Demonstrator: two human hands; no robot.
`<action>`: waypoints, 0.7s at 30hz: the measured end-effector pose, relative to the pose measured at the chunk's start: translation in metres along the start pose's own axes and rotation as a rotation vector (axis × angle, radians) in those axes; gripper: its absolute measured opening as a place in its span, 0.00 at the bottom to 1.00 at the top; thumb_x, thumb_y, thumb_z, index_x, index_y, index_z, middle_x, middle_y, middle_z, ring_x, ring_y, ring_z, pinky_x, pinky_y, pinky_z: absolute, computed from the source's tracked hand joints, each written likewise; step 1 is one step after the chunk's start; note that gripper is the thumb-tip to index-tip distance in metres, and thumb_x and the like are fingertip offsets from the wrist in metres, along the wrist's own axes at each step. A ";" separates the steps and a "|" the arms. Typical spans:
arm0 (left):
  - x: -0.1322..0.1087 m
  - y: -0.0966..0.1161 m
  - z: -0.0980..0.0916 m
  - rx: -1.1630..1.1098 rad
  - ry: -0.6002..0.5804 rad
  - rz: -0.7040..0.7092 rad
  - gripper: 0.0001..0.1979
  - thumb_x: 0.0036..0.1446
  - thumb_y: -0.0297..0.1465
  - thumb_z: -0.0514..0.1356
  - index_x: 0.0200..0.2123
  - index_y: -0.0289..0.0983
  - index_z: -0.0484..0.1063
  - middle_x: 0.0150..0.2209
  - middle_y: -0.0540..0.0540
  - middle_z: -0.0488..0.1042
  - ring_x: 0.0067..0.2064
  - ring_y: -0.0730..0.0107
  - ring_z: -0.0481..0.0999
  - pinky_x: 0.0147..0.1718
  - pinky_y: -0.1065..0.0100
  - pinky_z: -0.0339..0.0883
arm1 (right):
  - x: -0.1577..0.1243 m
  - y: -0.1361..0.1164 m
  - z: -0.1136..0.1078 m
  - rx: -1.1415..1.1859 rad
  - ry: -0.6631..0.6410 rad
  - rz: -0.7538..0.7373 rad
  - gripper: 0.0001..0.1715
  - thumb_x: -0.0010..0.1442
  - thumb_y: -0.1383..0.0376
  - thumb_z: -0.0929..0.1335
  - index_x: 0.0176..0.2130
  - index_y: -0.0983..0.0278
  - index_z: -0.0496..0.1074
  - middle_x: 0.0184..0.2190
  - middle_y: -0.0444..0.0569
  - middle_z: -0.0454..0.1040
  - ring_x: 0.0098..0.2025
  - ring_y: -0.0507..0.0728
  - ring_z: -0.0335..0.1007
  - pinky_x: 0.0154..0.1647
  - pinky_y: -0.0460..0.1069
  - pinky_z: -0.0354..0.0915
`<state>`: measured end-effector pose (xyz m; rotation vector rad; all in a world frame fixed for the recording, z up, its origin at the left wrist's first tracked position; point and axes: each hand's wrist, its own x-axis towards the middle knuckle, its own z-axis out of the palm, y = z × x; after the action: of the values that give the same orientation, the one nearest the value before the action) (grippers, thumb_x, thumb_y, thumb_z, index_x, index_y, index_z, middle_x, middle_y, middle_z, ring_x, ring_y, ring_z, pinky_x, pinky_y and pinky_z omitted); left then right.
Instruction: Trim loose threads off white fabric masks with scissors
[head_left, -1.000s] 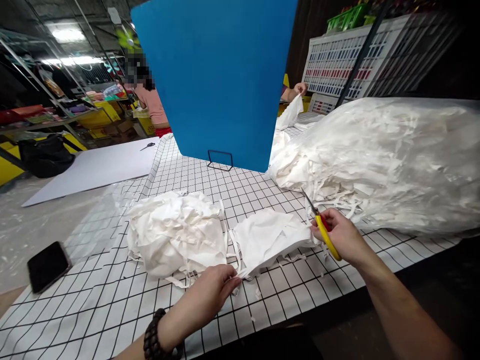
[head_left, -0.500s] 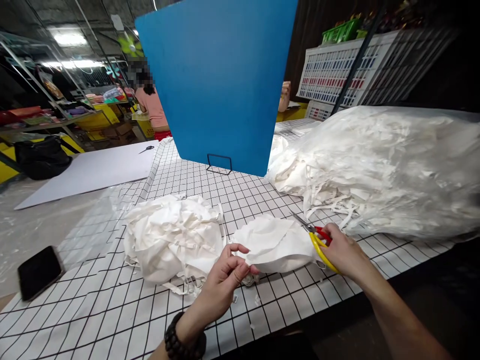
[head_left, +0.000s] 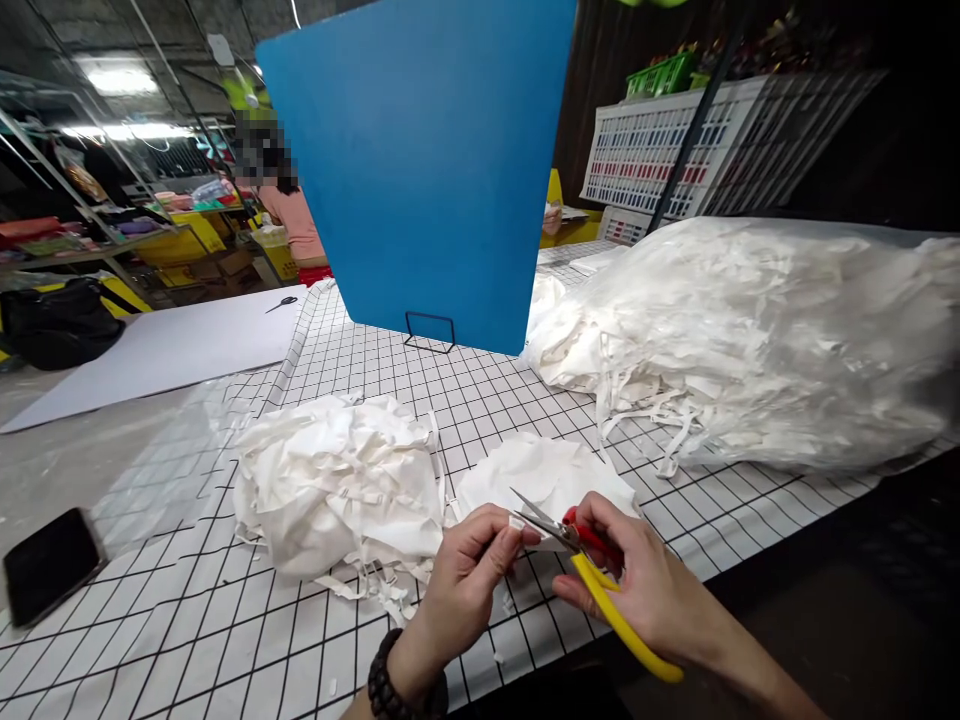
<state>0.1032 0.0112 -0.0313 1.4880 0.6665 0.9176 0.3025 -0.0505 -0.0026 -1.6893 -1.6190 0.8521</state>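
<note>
My left hand (head_left: pixel 472 570), with a dark beaded bracelet at its wrist, is closed in a pinch on the near edge of a white cloth piece (head_left: pixel 544 470). My right hand (head_left: pixel 637 575) grips scissors (head_left: pixel 589 560) with one red and one yellow handle. Their blades are parted and point left, right at the bit of cloth by my left fingertips. To the left of this piece lies a crumpled heap of white cloth (head_left: pixel 337 485) with thin straps trailing from it. Fingers of my right hand partly hide inside the handles.
A tall blue board (head_left: pixel 427 180) stands on a wire stand (head_left: pixel 430 332) at the back of the grid-patterned tablecloth. At right bulges a clear plastic bag (head_left: pixel 772 340) full of white cloth. A phone (head_left: pixel 52 565) lies at left. A person in pink (head_left: pixel 300 225) is in the background.
My right hand has brought the scissors left and nearer, up to my left fingertips, and the blades now lie at the cloth's edge. The view has shifted slightly.
</note>
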 end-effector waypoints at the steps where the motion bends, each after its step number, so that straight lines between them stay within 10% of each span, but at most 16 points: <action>1: 0.000 -0.001 0.000 0.048 0.002 0.022 0.13 0.66 0.34 0.54 0.36 0.35 0.77 0.30 0.47 0.69 0.31 0.71 0.68 0.33 0.70 0.62 | -0.002 -0.001 -0.002 -0.070 -0.006 0.008 0.23 0.48 0.53 0.75 0.33 0.59 0.61 0.25 0.40 0.66 0.26 0.52 0.60 0.26 0.46 0.58; 21: -0.003 0.001 -0.002 0.299 -0.076 0.133 0.10 0.68 0.29 0.51 0.34 0.37 0.69 0.31 0.48 0.67 0.34 0.70 0.66 0.34 0.69 0.59 | -0.004 -0.015 -0.003 -0.393 -0.027 -0.005 0.19 0.53 0.54 0.72 0.33 0.59 0.60 0.28 0.41 0.69 0.28 0.54 0.64 0.29 0.48 0.57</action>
<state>0.0994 0.0098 -0.0309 1.8427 0.6758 0.8843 0.2964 -0.0542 0.0112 -1.9403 -1.9013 0.5799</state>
